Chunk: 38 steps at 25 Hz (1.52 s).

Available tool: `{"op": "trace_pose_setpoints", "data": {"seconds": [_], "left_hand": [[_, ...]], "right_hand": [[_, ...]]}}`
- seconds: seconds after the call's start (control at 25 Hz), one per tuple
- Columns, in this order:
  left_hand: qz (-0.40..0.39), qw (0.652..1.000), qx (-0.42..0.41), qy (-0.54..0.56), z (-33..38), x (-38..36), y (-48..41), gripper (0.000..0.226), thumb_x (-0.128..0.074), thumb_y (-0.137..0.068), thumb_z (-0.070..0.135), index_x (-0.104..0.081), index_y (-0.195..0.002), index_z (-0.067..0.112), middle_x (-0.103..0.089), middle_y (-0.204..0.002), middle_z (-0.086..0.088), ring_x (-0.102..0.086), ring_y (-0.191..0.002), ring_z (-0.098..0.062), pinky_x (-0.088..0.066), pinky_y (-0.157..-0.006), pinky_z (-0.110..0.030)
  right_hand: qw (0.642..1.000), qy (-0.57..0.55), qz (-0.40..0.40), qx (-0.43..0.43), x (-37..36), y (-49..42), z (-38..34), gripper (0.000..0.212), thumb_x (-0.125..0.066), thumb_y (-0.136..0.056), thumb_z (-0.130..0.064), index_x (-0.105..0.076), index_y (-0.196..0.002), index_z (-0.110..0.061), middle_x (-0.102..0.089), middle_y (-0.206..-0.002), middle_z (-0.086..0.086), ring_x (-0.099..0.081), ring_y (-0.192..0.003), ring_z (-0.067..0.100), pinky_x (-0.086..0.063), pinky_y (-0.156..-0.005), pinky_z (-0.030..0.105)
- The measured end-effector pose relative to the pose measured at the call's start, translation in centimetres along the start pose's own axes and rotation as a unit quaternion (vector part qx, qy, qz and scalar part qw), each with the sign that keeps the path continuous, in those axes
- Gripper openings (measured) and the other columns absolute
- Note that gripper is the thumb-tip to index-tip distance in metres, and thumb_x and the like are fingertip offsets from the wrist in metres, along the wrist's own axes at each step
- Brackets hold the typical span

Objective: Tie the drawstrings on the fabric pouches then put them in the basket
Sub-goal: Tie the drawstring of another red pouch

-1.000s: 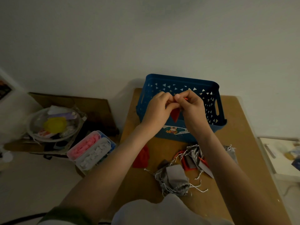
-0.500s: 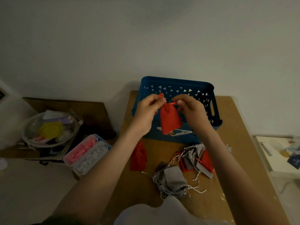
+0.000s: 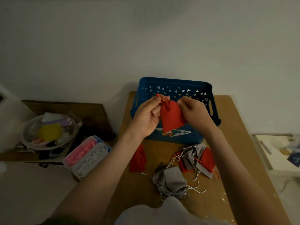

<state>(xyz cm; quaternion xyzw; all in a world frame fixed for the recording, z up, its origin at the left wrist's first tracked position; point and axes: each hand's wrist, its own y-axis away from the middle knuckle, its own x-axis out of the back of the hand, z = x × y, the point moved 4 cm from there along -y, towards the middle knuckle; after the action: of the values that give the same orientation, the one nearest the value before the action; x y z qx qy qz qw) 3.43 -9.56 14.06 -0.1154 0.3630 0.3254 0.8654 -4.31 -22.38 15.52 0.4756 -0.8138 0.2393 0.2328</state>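
The pouch [image 3: 172,117] you hold is small, soft cloth and looks nearly weightless, so it will sag, fold and swing from whatever point carries it. It will not break, but the thin orange drawstring [image 3: 160,99] is likely slick and easy to lose. Take hold at the gathered neck, where the cloth bunches and the cord comes out, not at the limp body below. The pouch hangs in the air above the far part of the desk [image 3: 235,127], in front of the near wall of the basket [image 3: 175,83], which stands at the desk's far edge. Your left grip [image 3: 146,117] is closed to a fine pinch, thumb against fingertips, on the drawstring at the left of the neck, with a short end poking up above the fingers. Your right grip [image 3: 194,112] is curled tight at the top right of the pouch and holds its neck; whether it also has a cord end is hidden by the fingers. More pouches [image 3: 194,158] lie loose near the desk's near edge.
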Motion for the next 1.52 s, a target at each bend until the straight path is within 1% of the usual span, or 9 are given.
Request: {"op": "trace_pose_setpoints", "data": {"seconds": [0.16,0.32,0.52,0.68,0.96,1.08,1.2,1.4,1.52], "left_hand": [[-0.007,0.999,0.020,0.040,0.0,-0.3,0.0,0.019,-0.047,-0.089,0.013,-0.063,-0.081,0.008,-0.069,-0.081,-0.003,-0.043,-0.039,-0.001,-0.041,-0.045,-0.010],[0.029,0.997,0.042,-0.064,0.0,0.1,-0.3,0.022,-0.042,-0.098,0.013,-0.063,-0.094,0.010,-0.061,-0.068,0.005,-0.039,-0.040,-0.001,-0.039,-0.049,-0.012],[0.046,0.975,0.060,-0.209,0.6,-0.6,-0.8,0.019,-0.046,-0.098,0.010,-0.061,-0.108,0.008,-0.054,-0.068,0.003,-0.038,-0.048,-0.002,-0.034,-0.049,-0.014],[0.066,0.932,0.034,-0.356,1.2,-1.2,-0.7,0.018,-0.049,-0.098,0.011,-0.063,-0.088,0.012,-0.055,-0.060,0.007,-0.039,-0.046,-0.001,-0.032,-0.048,-0.014],[0.103,0.847,-0.058,-0.519,1.8,-1.0,-0.7,0.021,-0.047,-0.098,0.015,-0.067,-0.090,0.017,-0.059,-0.071,0.009,-0.051,-0.062,-0.001,-0.038,-0.062,-0.020],[0.095,0.832,-0.074,-0.542,1.7,-1.1,-0.4,0.020,-0.049,-0.098,0.016,-0.068,-0.091,0.019,-0.064,-0.079,0.008,-0.056,-0.069,-0.002,-0.041,-0.065,-0.020],[0.057,0.816,-0.067,-0.572,1.6,-1.1,0.0,0.017,-0.051,-0.097,0.015,-0.066,-0.090,0.020,-0.064,-0.075,0.009,-0.056,-0.062,0.003,-0.044,-0.063,-0.018],[0.008,0.800,-0.054,-0.597,1.5,-1.3,0.6,0.010,-0.052,-0.096,0.026,-0.062,-0.097,0.023,-0.069,-0.085,0.003,-0.062,-0.071,-0.001,-0.052,-0.072,-0.022],[0.046,0.811,-0.089,-0.576,1.6,-1.2,0.7,0.011,-0.055,-0.095,0.023,-0.060,-0.086,0.020,-0.068,-0.078,0.002,-0.061,-0.064,-0.002,-0.047,-0.065,-0.020]], "right_hand": [[0.999,-0.024,0.005,-0.040,-0.1,-0.1,-0.5,0.027,-0.046,-0.099,-0.018,-0.051,-0.076,-0.004,-0.044,-0.061,0.000,-0.036,-0.054,0.010,-0.031,-0.047,0.013],[0.983,-0.128,0.033,-0.123,0.2,-0.2,-1.2,0.021,-0.045,-0.093,-0.016,-0.045,-0.073,-0.009,-0.038,-0.063,0.001,-0.033,-0.057,0.012,-0.028,-0.053,0.024],[0.938,-0.328,-0.085,-0.080,0.0,0.2,-2.4,0.022,-0.044,-0.095,-0.010,-0.054,-0.075,-0.012,-0.050,-0.068,-0.003,-0.046,-0.065,0.009,-0.037,-0.068,0.026],[0.967,-0.218,-0.131,0.013,-0.2,0.7,-2.8,0.015,-0.046,-0.098,-0.005,-0.059,-0.091,-0.001,-0.060,-0.081,0.001,-0.055,-0.075,0.007,-0.043,-0.070,0.013],[0.992,-0.099,-0.043,0.063,-1.1,0.9,-2.7,0.005,-0.054,-0.094,-0.007,-0.054,-0.095,-0.012,-0.065,-0.079,0.004,-0.062,-0.077,0.022,-0.050,-0.071,0.031],[0.991,-0.127,-0.023,0.041,-1.2,0.9,-2.6,0.022,-0.057,-0.093,-0.005,-0.039,-0.102,-0.015,-0.067,-0.076,0.009,-0.062,-0.074,0.024,-0.050,-0.067,0.031],[0.993,-0.118,-0.017,0.011,-1.2,0.7,-2.2,0.015,-0.058,-0.091,-0.005,-0.049,-0.097,-0.015,-0.069,-0.076,0.001,-0.065,-0.074,0.011,-0.051,-0.069,0.021],[0.991,-0.128,0.025,-0.010,-1.1,0.3,-1.7,0.020,-0.060,-0.089,-0.003,-0.053,-0.078,-0.018,-0.067,-0.077,0.004,-0.068,-0.074,0.015,-0.058,-0.074,0.037],[0.994,-0.099,0.032,0.010,-1.2,0.1,-2.0,0.012,-0.060,-0.089,-0.006,-0.054,-0.082,-0.013,-0.067,-0.078,0.005,-0.067,-0.074,0.014,-0.057,-0.072,0.033]]}}
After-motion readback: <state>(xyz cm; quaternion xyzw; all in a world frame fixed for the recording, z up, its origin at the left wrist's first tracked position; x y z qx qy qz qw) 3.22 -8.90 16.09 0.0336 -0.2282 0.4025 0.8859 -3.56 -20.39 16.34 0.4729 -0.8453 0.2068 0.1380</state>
